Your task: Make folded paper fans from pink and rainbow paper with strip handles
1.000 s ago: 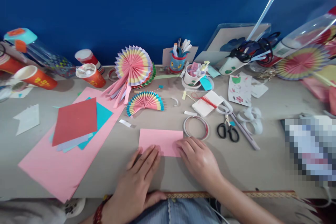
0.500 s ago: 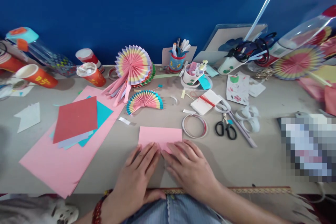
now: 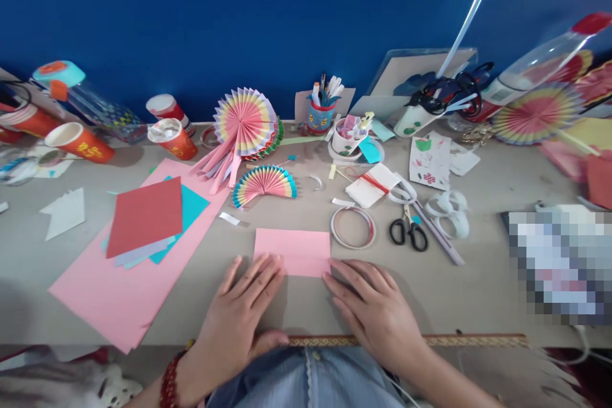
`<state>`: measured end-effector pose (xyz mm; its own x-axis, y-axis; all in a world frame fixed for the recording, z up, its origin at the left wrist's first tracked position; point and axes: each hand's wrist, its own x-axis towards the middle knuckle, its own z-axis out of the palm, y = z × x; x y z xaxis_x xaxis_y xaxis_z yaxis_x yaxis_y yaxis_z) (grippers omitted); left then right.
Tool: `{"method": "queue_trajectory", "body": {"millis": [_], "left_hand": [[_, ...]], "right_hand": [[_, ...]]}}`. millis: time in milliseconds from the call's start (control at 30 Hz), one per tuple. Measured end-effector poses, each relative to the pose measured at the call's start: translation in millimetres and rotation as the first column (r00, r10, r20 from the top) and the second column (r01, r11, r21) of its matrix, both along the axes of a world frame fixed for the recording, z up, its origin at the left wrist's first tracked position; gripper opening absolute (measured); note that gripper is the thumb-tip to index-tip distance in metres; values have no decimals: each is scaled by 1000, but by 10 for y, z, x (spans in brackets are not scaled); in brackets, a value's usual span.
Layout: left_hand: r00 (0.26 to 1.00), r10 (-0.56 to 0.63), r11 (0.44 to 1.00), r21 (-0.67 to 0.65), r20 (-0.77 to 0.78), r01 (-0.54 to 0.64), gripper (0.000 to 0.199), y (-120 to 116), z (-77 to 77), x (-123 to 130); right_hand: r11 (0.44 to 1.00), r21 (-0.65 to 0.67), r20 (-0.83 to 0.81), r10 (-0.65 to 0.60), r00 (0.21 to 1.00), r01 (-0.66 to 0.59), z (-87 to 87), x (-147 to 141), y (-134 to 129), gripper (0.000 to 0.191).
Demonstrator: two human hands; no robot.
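Note:
A pink paper rectangle (image 3: 292,248), which looks folded, lies flat on the desk in front of me. The fingertips of my left hand (image 3: 241,306) rest on its lower left part, fingers stretched out. My right hand (image 3: 377,306) touches its lower right corner, fingers also extended and flat. Just beyond the sheet lies a pleated paper fan (image 3: 264,186) in pink, yellow and blue. A roll of tape (image 3: 352,243) sits right of the paper, and black-handled scissors (image 3: 408,229) lie farther right.
Coloured sheets (image 3: 146,217) are stacked on large pink paper (image 3: 157,306) at the left. Orange paper cups (image 3: 93,143) stand along the back. A round paper fan (image 3: 245,124), a pen cup (image 3: 320,116) and a clear bottle (image 3: 535,73) are near the blue wall.
My right hand has slid right along the pink paper to its corner. My left hand has shifted slightly left, so more of the sheet's middle shows.

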<state>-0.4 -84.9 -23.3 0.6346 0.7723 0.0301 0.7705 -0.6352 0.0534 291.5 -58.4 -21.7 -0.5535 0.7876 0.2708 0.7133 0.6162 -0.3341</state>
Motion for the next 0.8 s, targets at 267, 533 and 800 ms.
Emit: {"method": "queue_trajectory", "body": {"millis": [267,533,800], "left_hand": [[988,154,987,49,-17,-153,67,-148,-39,-339],[975,213,969,111,68,-220,51,-174,-63,-330],[998,54,996,75,44,-57,70,-114,-20,19]], "right_hand": [[999,-35,-36,4,999,-5,-29,22,0,31],[1000,-22,11,18,1000,-18,-33,61,-37,33],[1000,6,24,-23,999,23,-28,14,-101,32]]}}
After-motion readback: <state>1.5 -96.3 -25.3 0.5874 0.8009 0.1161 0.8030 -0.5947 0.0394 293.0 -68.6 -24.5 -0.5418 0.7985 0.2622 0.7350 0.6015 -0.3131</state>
